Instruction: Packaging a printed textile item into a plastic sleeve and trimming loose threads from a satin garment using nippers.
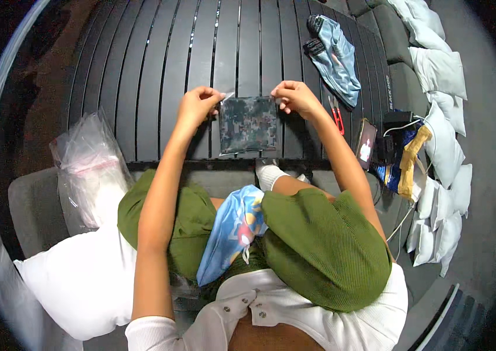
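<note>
A square clear plastic bag (pixel 249 126) with folded dark camouflage fabric inside lies at the near edge of the slatted black table. My left hand (pixel 201 107) pinches its upper left corner, where a flap of clear film sticks up. At the upper right corner, the fingertips of my right hand (pixel 296 99) are closed on the bag's edge. A light blue printed cloth pouch (pixel 233 231) with a white drawstring rests on my lap.
Right of my hands are red-handled scissors (pixel 337 115), a phone (pixel 366 143) and a blue pouch with black items (pixel 337 55). Clear plastic bags (pixel 93 161) sit at left above a white pillow (pixel 81 281). Several pale stuffed packets (pixel 438 73) line the right side.
</note>
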### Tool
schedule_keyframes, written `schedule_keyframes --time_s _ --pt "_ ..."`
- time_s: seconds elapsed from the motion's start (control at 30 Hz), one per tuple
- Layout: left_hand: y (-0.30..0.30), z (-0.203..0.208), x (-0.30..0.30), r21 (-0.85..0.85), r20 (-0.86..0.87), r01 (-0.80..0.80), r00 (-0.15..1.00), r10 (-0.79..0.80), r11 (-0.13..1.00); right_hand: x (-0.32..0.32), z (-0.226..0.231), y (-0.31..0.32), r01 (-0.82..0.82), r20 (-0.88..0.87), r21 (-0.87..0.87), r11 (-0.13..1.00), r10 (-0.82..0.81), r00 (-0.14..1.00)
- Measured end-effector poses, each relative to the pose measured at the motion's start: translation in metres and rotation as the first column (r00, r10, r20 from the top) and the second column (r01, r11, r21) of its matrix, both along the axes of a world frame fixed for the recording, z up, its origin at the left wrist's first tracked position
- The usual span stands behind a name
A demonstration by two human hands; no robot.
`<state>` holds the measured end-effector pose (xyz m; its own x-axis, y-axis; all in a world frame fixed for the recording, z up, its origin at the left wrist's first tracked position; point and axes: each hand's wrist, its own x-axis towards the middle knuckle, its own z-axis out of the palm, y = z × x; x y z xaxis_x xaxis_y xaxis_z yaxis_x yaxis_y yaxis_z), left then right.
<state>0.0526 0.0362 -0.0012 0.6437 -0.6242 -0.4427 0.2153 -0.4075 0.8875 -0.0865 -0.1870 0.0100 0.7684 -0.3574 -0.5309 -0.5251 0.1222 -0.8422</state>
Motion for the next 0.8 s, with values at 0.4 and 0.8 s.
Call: schedule_keyframes --time_s 0.4,0.8 --pt "-0.007 -0.005 -0.005 -0.217 -0.279 -0.093 0.96 0.03 0.972 -0.012 0.0 -0.002 0.034 0.056 0.287 0.957 -0.052 0.997" --pt "-0.005 -0.006 -0.004 -0.185 -0.375 -0.06 0.927 -0.014 0.981 -0.018 -0.004 -0.004 0.032 0.058 0.286 0.958 -0.05 0.997"
